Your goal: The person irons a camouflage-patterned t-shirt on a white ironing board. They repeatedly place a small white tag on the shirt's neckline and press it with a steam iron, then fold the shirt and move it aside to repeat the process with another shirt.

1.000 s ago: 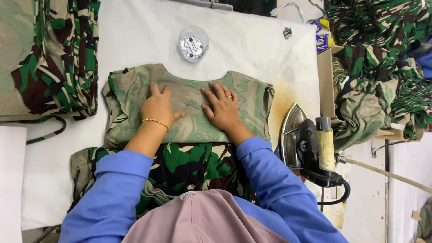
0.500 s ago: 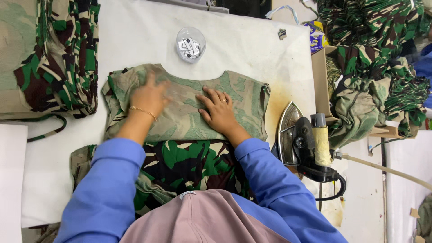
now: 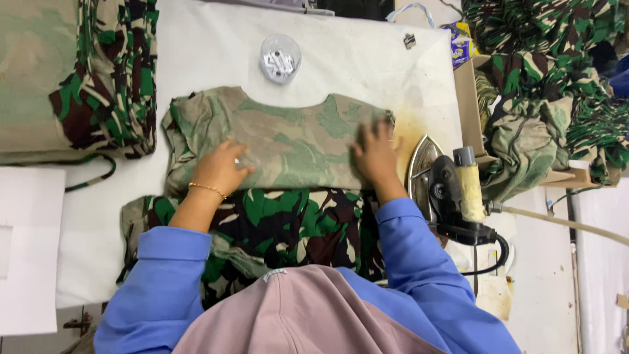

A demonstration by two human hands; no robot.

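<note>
1. The camouflage garment (image 3: 288, 141) lies flat on the white counter (image 3: 367, 59); the left hand (image 3: 219, 167) and the right hand (image 3: 375, 154) press on it, fingers spread, gripping nothing.
2. The garment's near part is hidden by the person's head covering (image 3: 301, 314).
3. A clear round container (image 3: 280, 59) beyond the garment holds small pale pieces, too small to identify.

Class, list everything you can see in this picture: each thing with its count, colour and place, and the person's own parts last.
Camouflage garment: one, faded green inside-out with dark green below, flat at table centre.
Table: one, white padded, stained at right.
Clear round container: one, transparent, above the garment.
Iron: one, silver and black, right of the garment.
Camouflage pile: one, green and brown, upper left.
Camouflage heap: one, green, upper right.
White sheet: one, lower left.
Left hand: gold bracelet, flat on the garment.
Right hand: flat on the garment's right edge.
</note>
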